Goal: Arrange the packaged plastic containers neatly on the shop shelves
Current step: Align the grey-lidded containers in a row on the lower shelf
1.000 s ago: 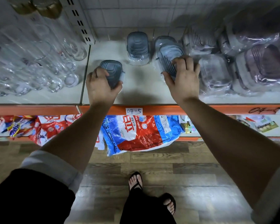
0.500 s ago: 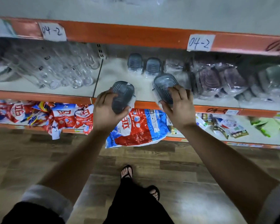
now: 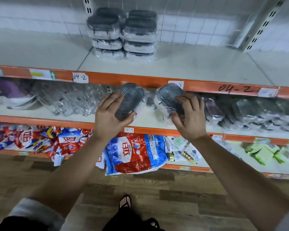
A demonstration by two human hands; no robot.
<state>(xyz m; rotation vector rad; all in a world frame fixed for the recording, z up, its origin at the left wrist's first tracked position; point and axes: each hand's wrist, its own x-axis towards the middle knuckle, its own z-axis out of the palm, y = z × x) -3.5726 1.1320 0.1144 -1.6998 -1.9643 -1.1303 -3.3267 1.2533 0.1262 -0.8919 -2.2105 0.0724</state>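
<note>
two film-wrapped, grey-lidded containers are held in the air, one per hand, just in front of the orange lip of the upper shelf [image 3: 198, 67]. the left container [image 3: 130, 100] lies in the left hand [image 3: 109, 119], with the thumb under its near end and the fingers curled along its left side. the right container [image 3: 171, 98] is clamped by the right hand [image 3: 191, 120], whose fingers wrap its right side and near end. the two packs are near each other but apart. farther off and higher, two stacks of similar containers [image 3: 123, 33] stand side by side, touching, on the upper shelf. judged step: bringing the pair to those stacks. to do it well, clear the lip, keep each pack lid-up, set it square beside or on the stacks, and release one hand at a time, as the film looks slippery.
</note>
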